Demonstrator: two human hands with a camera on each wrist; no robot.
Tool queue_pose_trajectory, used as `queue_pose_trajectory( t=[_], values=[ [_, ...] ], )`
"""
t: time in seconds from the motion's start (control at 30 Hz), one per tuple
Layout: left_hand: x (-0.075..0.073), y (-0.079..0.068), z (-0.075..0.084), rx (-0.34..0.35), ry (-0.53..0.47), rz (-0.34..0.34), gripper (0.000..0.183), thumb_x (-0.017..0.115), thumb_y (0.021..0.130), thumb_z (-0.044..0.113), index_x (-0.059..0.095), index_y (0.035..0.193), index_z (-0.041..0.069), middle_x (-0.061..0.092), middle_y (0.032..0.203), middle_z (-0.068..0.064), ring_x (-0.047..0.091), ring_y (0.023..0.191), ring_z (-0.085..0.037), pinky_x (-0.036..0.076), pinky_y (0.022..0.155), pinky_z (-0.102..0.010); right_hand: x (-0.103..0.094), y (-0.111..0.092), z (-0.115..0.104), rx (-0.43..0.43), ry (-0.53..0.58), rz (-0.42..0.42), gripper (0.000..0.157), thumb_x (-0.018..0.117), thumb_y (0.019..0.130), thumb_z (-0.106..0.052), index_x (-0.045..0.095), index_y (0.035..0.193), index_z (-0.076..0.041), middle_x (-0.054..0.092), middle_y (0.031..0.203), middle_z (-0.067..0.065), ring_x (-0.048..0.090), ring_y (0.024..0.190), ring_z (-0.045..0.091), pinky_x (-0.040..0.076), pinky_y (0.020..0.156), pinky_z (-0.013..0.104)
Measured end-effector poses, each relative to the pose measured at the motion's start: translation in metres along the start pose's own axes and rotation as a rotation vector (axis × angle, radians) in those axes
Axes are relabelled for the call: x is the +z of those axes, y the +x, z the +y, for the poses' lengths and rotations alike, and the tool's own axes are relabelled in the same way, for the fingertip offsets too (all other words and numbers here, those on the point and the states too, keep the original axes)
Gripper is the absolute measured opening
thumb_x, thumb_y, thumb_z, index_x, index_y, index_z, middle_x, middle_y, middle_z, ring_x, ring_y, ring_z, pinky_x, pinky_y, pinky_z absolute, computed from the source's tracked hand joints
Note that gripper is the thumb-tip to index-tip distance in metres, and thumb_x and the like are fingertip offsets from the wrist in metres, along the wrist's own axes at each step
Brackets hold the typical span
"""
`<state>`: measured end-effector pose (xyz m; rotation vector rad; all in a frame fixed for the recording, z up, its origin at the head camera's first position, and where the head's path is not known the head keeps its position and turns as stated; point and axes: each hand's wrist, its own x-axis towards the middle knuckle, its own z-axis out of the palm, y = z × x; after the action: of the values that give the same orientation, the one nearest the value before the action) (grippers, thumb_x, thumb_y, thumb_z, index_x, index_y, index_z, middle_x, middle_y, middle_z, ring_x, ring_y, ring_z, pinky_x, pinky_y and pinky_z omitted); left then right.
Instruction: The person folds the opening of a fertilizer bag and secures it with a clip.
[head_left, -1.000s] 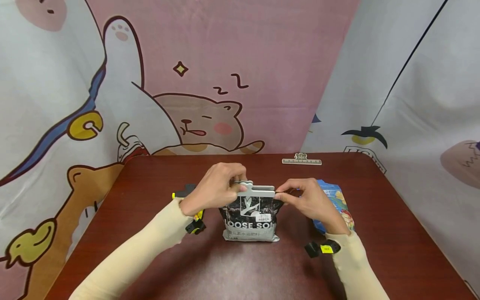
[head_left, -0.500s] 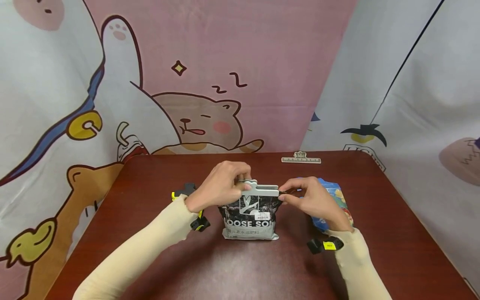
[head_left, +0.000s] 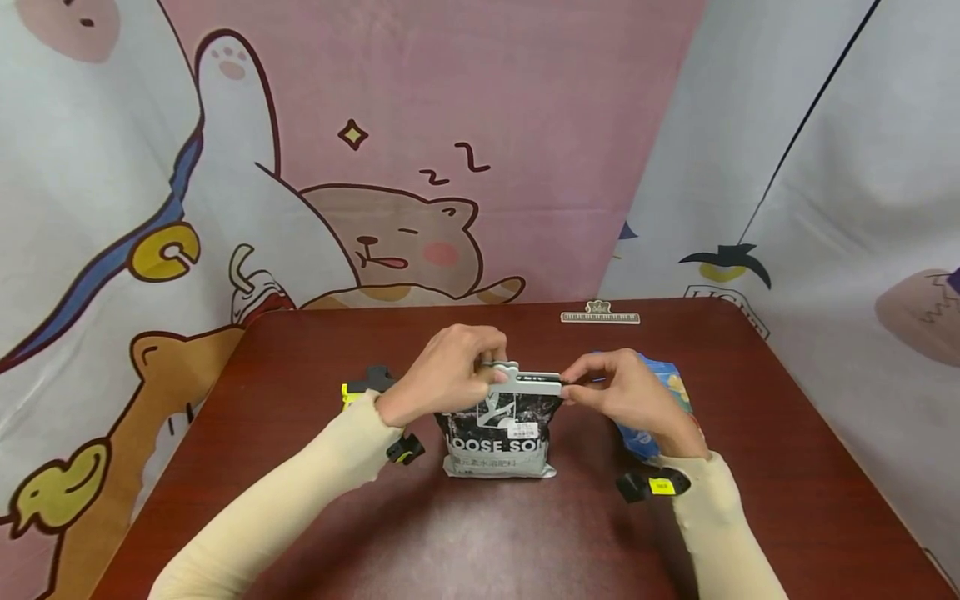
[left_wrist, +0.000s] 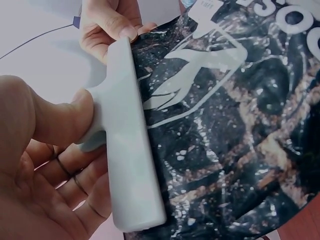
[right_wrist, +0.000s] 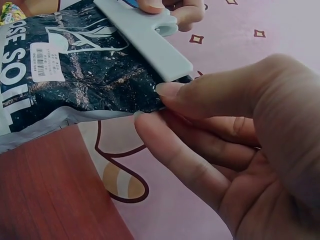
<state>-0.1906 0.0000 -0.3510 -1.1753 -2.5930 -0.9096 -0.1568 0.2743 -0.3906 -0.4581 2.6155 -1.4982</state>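
Note:
A black and pale grey soil bag (head_left: 498,442) with "LOOSE SO..." lettering stands upright on the table. Across its top edge lies a pale grey-green sealing clip (left_wrist: 131,150). My left hand (head_left: 448,371) pinches the clip's handle between thumb and fingers; the left wrist view shows the thumb pressed on the tab. With thumb and fingertips my right hand (head_left: 626,392) pinches the bag's top right corner, right beside the clip's end, as the right wrist view shows. In the head view, dark bag film shows between the clip's two bars.
Behind my right hand lies a blue printed packet (head_left: 637,442), partly hidden. A second clip (head_left: 600,315) with a piano-key pattern lies at the back edge of the dark red table (head_left: 480,533). A printed cloth (head_left: 555,167) hangs behind the table.
Both hands and the clip have shifted slightly right along the bag's top. Dark film now shows between the clip's bars. The bag stays standing in place.

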Motion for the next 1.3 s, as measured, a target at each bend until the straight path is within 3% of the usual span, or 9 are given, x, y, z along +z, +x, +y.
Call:
queue_pose_trajectory(
  t=[0.33, 0.63, 0.87, 1.13, 1.3],
  values=[
    [0.004, -0.001, -0.001, 0.0, 0.017, 0.004, 0.025, 0.079, 0.086, 0.012, 0.06, 0.072, 0.022, 0.053, 0.067, 0.011, 0.048, 0.058, -0.004, 0.038, 0.055, -0.023, -0.001, 0.001, 0.002, 0.011, 0.016, -0.02, 0.009, 0.079, 0.09, -0.012, 0.076, 0.096, -0.008, 0.076, 0.093, 0.01, 0.077, 0.078, 0.014, 0.059, 0.069, 0.029],
    [0.001, -0.002, -0.002, -0.077, 0.015, -0.038, 0.019, 0.081, 0.084, 0.016, 0.065, 0.078, 0.026, 0.056, 0.07, 0.012, 0.052, 0.063, -0.006, 0.041, 0.057, -0.025, -0.001, 0.001, 0.002, -0.004, 0.038, -0.027, 0.008, 0.077, 0.091, -0.01, 0.076, 0.097, -0.006, 0.076, 0.094, 0.012, 0.077, 0.079, 0.014, 0.062, 0.073, 0.032],
    [-0.002, -0.001, -0.002, -0.083, 0.01, -0.081, 0.017, 0.083, 0.085, 0.021, 0.067, 0.083, 0.025, 0.057, 0.074, 0.011, 0.053, 0.065, -0.007, 0.042, 0.058, -0.025, 0.0, 0.002, 0.004, -0.02, 0.032, -0.012, 0.009, 0.078, 0.09, -0.01, 0.075, 0.098, -0.006, 0.076, 0.094, 0.011, 0.076, 0.078, 0.013, 0.061, 0.073, 0.03],
    [-0.013, 0.003, -0.014, -0.047, -0.098, -0.201, 0.016, 0.084, 0.086, 0.023, 0.077, 0.1, 0.019, 0.068, 0.085, 0.01, 0.061, 0.068, -0.006, 0.052, 0.064, -0.025, 0.005, 0.005, 0.004, -0.039, -0.006, 0.007, 0.023, 0.083, 0.088, -0.02, 0.075, 0.109, -0.015, 0.077, 0.096, 0.005, 0.075, 0.079, 0.016, 0.06, 0.072, 0.028],
    [-0.023, 0.008, -0.031, -0.082, -0.25, -0.298, 0.024, 0.08, 0.091, 0.032, 0.078, 0.113, 0.022, 0.074, 0.101, 0.011, 0.069, 0.087, -0.006, 0.057, 0.083, -0.028, 0.006, 0.006, 0.004, -0.062, -0.075, 0.035, 0.018, 0.082, 0.089, -0.021, 0.078, 0.106, -0.02, 0.077, 0.095, 0.0, 0.075, 0.08, 0.022, 0.059, 0.07, 0.028]
  ],
)
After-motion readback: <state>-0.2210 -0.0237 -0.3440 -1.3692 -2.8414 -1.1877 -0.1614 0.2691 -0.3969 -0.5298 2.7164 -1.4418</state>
